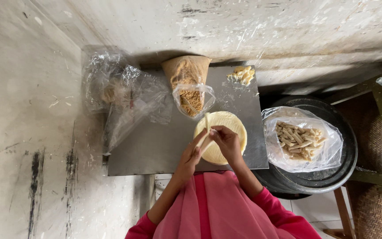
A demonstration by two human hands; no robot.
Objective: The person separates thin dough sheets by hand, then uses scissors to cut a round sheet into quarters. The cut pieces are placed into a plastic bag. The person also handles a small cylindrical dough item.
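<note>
Fingers of the left hand (192, 155) and of the right hand (226, 140) are brought together above a round stack of pale wrappers (226, 128), and a thin rolled stick of dough (207, 121) is held between them. The stick stands almost upright: its lower part is pinched by the closed fingertips of both hands, and its upper end rises free beyond them, toward the bag of brown filling (193, 99). The left fingers are stretched long along the lower part of the stick, while the right fingers are curled narrow around it from the other side. How much of the stick is hidden inside the hands cannot be told.

The wrappers lie on a grey metal tray (155, 146), just under the hands. At the far corner of the tray a small heap of yellow pieces (242, 74) is seen. Crumpled clear plastic bags (120, 97) are placed at the left edge. To the right, well apart from the hands, an open plastic bag of finished rolls (300, 140) is set on a dark round pan (348, 155).
</note>
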